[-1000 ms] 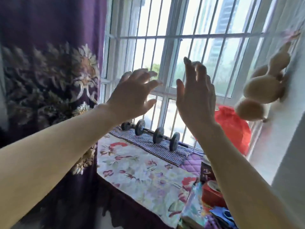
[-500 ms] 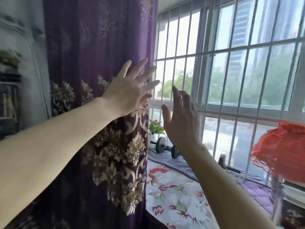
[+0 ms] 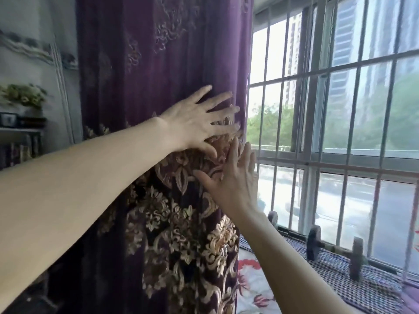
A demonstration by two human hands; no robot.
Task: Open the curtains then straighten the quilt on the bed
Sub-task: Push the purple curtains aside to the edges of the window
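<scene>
A purple curtain (image 3: 163, 64) with gold embroidered flowers hangs gathered at the left of the barred window (image 3: 335, 114). My left hand (image 3: 197, 123) lies flat against the curtain near its right edge, fingers spread. My right hand (image 3: 235, 180) is just below it, fingers apart, at the curtain's edge, holding nothing. No bed or quilt is in view.
A dumbbell (image 3: 333, 250) lies on a checked cloth (image 3: 362, 288) along the sill, next to a floral cloth (image 3: 254, 288). A shelf with a plant (image 3: 22, 96) and books is on the left wall. Window bars run close behind my hands.
My view has swung left, so the curtain now fills the middle. Both hands have moved left from the window bars onto the curtain's right edge.
</scene>
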